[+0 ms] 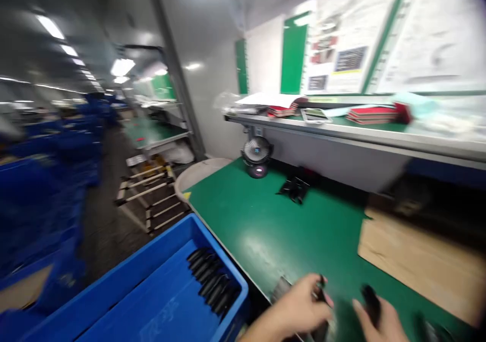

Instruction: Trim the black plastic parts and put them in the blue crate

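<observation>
Low in the view, my left hand [301,306] is closed, its thumb and fingers around a small dark part [319,292] that is blurred. My right hand [383,324] grips a black rounded piece [371,304], and its kind cannot be made out. Both hands are just above the green tabletop [304,240], a short gap between them. A greyish, blurred thing [281,287] lies behind my left wrist. Dark items [433,329] sit at the lower right, smeared by motion. To the left, a blue bin [152,286] holds several black elongated pieces [212,281] in a row.
A small fan [257,152] stands at the table's back, near black items [295,189]. Cardboard [417,266] lies at the right. A shelf [360,134] with red stacks runs above. Blue bins [41,200] and a pipe rack [148,195] stand at the left.
</observation>
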Motion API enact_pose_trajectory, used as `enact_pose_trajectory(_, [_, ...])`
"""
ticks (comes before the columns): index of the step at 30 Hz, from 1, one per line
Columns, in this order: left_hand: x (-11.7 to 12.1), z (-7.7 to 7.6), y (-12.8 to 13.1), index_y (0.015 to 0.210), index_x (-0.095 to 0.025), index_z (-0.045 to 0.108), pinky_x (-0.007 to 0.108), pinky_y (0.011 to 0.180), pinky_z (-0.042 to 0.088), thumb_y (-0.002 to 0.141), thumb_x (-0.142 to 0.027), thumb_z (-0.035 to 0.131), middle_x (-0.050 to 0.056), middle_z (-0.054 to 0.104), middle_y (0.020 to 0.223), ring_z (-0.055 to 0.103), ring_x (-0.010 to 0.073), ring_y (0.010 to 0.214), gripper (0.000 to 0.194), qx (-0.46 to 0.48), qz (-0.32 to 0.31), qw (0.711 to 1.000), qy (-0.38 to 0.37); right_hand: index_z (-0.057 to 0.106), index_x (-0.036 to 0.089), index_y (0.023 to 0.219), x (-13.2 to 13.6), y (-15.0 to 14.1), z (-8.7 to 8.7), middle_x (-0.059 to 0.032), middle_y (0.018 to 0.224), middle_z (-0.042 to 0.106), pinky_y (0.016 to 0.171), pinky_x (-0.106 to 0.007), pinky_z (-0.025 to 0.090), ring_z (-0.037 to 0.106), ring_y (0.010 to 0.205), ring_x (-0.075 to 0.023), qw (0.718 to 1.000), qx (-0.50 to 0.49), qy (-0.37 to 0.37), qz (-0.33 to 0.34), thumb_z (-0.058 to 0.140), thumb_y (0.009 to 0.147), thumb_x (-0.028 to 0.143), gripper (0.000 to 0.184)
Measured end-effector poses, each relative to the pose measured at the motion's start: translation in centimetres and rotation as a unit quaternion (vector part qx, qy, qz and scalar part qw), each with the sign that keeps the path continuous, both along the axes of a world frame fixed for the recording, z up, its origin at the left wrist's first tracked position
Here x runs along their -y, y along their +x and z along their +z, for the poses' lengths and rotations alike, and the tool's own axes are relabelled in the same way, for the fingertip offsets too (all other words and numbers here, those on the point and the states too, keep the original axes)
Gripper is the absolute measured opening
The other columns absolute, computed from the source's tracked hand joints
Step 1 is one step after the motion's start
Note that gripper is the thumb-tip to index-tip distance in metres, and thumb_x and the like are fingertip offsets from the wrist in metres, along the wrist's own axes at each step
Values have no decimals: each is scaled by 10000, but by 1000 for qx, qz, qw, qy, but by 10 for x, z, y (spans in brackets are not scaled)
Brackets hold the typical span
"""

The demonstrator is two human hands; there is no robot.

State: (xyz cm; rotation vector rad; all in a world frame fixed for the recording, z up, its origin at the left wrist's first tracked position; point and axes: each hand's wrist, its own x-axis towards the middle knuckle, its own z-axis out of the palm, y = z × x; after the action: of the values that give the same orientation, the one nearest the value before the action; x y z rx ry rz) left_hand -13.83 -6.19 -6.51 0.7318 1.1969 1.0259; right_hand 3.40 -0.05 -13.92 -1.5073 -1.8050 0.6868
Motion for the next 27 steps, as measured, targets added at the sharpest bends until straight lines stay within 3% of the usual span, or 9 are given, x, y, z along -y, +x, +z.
enact_pose_trajectory(4, [-12,30,7,1010,-130,565,371,724,491,609,-150,507,57,583,792,587,184,690,406,278,49,958,-58,407,105,1335,6,32,18,-171,1204,542,922,-452,438,495,1134,-320,991,126,34,-39,383,856,448,589])
enact_pose_trajectory(6, [-26,41,11,915,-119,575,305,665,492,645,-136,505,49,550,742,547,145,638,280,342,61,934,-87,478,167,1278,8,64,27,-123,1205,541,948,-387,415,475,1145,-276,973,187,27,-135,364,882,423,485])
enact_pose_trajectory(9, [-43,51,22,823,-114,556,240,589,485,753,-171,517,54,528,729,524,125,626,98,359,107,920,-114,544,85,1169,22,125,31,-212,1132,538,884,-479,408,453,1101,-363,922,242,-19,-301,346,889,427,485])
enact_pose_trajectory(11, [-51,57,32,772,-121,529,209,539,477,815,-205,510,46,515,711,514,111,601,97,344,154,919,-117,565,31,1113,35,160,27,-267,1057,539,782,-517,419,462,1036,-418,898,256,-57,-352,369,872,426,502])
enact_pose_trajectory(15, [-64,71,55,741,-142,488,161,429,420,861,-199,483,-17,444,615,425,61,461,133,308,243,915,-98,617,133,878,47,198,13,-179,880,595,684,-426,431,541,894,-352,897,247,-106,-352,423,841,346,291])
enact_pose_trajectory(19, [-73,83,71,704,-160,452,147,337,319,863,-213,472,-41,407,579,377,50,396,168,298,283,910,-54,545,132,1025,55,199,22,-125,837,623,635,-358,436,589,748,-272,903,193,-120,-365,395,883,344,296])
enact_pose_trajectory(22, [-73,91,78,679,-165,434,142,309,261,860,-240,469,-49,389,570,340,39,367,200,307,280,909,-34,497,166,1158,69,171,52,-66,841,630,617,-297,446,594,681,-203,955,76,-76,-277,389,922,413,358])
enact_pose_trajectory(24, [-71,94,83,665,-170,421,143,299,235,862,-259,463,-55,375,563,314,34,353,221,312,276,909,-26,525,200,1206,77,139,80,-60,882,605,656,-296,445,583,723,-192,993,-1,-24,-112,368,944,407,369])
enact_pose_trajectory(27, [-67,99,88,653,-176,408,147,290,218,864,-289,461,-59,360,554,291,33,342,245,308,265,914,-3,506,243,1305,83,92,116,-36,838,543,652,-284,427,547,718,-165,994,-36,3,102,361,968,322,376])
